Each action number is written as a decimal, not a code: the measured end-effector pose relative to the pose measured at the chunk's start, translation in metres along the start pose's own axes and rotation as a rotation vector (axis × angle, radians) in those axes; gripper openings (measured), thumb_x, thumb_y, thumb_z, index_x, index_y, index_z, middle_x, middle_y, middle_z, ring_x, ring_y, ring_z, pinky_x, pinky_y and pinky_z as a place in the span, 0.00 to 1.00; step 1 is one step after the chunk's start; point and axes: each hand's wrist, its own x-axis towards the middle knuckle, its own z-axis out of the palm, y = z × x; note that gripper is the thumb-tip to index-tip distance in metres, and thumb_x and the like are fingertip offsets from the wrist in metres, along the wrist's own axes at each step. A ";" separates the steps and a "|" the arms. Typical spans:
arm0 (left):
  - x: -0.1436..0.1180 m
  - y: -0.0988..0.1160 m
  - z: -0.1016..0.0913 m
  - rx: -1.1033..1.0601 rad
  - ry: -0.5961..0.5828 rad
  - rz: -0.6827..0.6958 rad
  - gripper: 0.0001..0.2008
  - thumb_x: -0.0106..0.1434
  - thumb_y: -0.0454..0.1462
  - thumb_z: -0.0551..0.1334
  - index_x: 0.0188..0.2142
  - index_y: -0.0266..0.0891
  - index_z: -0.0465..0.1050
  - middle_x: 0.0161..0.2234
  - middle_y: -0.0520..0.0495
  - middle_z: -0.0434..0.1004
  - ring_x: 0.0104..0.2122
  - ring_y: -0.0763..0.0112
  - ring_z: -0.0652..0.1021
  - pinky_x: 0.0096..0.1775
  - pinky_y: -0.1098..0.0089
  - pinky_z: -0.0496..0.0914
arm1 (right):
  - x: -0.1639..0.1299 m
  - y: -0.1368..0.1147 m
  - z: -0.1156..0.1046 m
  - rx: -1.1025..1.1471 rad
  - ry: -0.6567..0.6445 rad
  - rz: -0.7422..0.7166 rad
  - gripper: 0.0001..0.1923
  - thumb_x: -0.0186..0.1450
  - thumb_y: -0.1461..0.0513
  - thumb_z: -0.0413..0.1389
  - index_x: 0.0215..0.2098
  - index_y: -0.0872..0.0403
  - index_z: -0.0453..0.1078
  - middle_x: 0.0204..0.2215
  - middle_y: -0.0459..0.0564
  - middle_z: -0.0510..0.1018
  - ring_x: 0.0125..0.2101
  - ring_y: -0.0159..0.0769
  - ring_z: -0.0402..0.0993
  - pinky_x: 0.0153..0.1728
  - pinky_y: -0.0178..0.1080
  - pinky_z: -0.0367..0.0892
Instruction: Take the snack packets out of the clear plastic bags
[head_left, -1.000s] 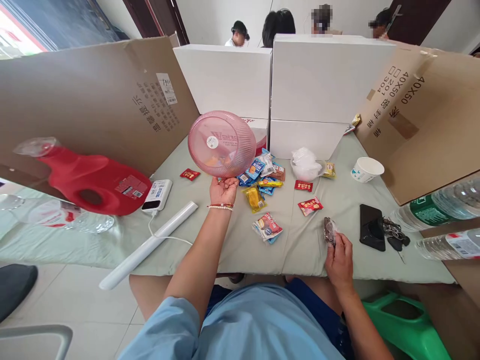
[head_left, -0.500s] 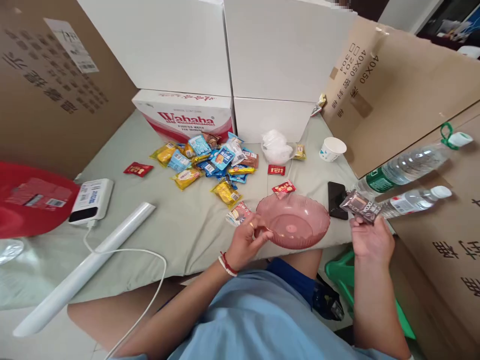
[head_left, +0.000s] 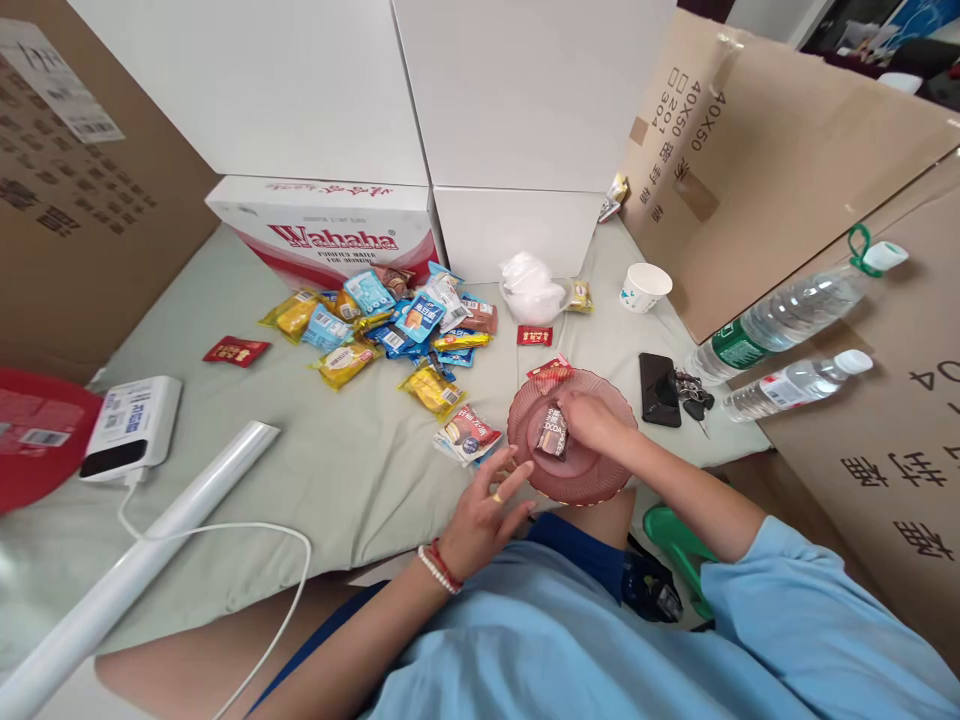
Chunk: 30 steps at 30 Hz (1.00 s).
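Left hand [head_left: 480, 515], lower centre, fingers spread, tips just touching pink plastic plate [head_left: 592, 478] rim. Right hand [head_left: 592, 420] pinching cocoa snack packet [head_left: 553, 433] inside plate. Packet light, crinkly, slippery; grip edges. Plate stiff, light.

The pink plate [head_left: 571, 440], held up at the left a second ago, now lies at the centre right. The left hand [head_left: 484, 515] has let go, fingers spread. The right hand [head_left: 592, 420] has brought the dark packet [head_left: 553, 433] onto it.
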 end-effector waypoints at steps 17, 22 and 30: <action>-0.050 -0.036 -0.019 0.487 0.106 -0.117 0.11 0.66 0.28 0.61 0.45 0.41 0.73 0.41 0.41 0.80 0.40 0.60 0.78 0.45 0.60 0.75 | 0.220 0.117 -0.104 -0.249 0.067 0.448 0.66 0.46 0.49 0.76 0.73 0.58 0.49 0.70 0.71 0.46 0.65 0.70 0.53 0.64 0.63 0.53; -0.053 -0.037 -0.020 0.531 0.098 -0.118 0.12 0.64 0.27 0.62 0.46 0.40 0.73 0.41 0.40 0.80 0.40 0.59 0.78 0.45 0.59 0.75 | 0.229 0.134 -0.087 -0.216 0.078 0.417 0.55 0.51 0.50 0.73 0.71 0.52 0.56 0.66 0.66 0.53 0.60 0.62 0.61 0.61 0.61 0.58; -0.053 -0.039 -0.019 0.564 0.112 -0.071 0.14 0.63 0.29 0.61 0.48 0.41 0.74 0.41 0.41 0.81 0.40 0.59 0.80 0.46 0.59 0.75 | 0.153 0.125 -0.093 0.050 0.214 0.365 0.40 0.57 0.57 0.63 0.66 0.56 0.62 0.59 0.60 0.70 0.55 0.46 0.71 0.60 0.49 0.65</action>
